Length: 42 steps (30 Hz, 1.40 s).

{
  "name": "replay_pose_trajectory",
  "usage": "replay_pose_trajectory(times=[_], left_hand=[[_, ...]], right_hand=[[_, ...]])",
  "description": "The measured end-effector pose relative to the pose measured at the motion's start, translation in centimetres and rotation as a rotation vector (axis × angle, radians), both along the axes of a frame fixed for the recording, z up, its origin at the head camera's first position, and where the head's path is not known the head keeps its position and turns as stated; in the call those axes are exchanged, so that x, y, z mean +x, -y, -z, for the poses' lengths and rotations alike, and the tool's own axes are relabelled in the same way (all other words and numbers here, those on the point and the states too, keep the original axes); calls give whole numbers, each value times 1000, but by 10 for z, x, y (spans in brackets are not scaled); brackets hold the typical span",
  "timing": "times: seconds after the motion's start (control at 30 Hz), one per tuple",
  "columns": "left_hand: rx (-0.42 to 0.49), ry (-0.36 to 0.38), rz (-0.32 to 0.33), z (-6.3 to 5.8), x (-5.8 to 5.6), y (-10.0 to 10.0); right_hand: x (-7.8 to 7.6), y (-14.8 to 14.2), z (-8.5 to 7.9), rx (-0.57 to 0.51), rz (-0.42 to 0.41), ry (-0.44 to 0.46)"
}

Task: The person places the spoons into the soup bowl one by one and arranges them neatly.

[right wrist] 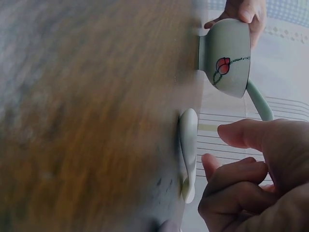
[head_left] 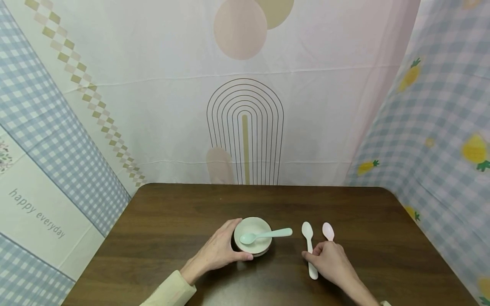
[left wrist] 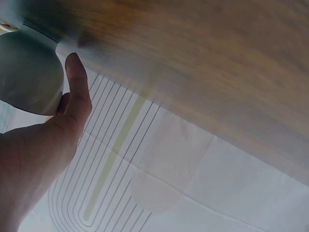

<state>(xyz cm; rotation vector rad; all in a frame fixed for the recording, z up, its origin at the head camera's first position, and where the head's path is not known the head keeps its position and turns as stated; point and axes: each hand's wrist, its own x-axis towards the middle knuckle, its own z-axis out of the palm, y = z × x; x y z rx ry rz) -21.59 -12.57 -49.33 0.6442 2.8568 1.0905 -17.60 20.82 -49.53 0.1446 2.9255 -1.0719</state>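
Observation:
My left hand (head_left: 219,246) holds a small white bowl (head_left: 258,224) from its left side, with thumb and fingers spread round the wall. A mint-green spoon (head_left: 272,233) lies in the bowl, its handle sticking out past the rim to the right. In the right wrist view the bowl's outside (right wrist: 231,46) has a red flower design. Over the handle of a white spoon (head_left: 307,230) is my right hand (head_left: 331,260), thumb and forefinger apart. The white spoon (right wrist: 189,140) lies on the table below these fingertips. A pink spoon (head_left: 328,230) is partly hidden behind the right hand.
The brown wooden table (head_left: 183,208) has rounded far corners. Behind it hangs a pale cloth (head_left: 172,127) printed with arches and circles. Blue checked cloths hang on the left (head_left: 46,97) and right (head_left: 428,140).

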Motion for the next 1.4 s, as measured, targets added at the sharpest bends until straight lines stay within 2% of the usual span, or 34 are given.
replay_pose_trajectory(times=[0.47,1.4], left_hand=[[-1,4,0,1,-1,0],[-5,3,0,1,1,-1]], right_hand=[[0,-1,2,43,1,-7],[1,-4,6,91,-22,33]])
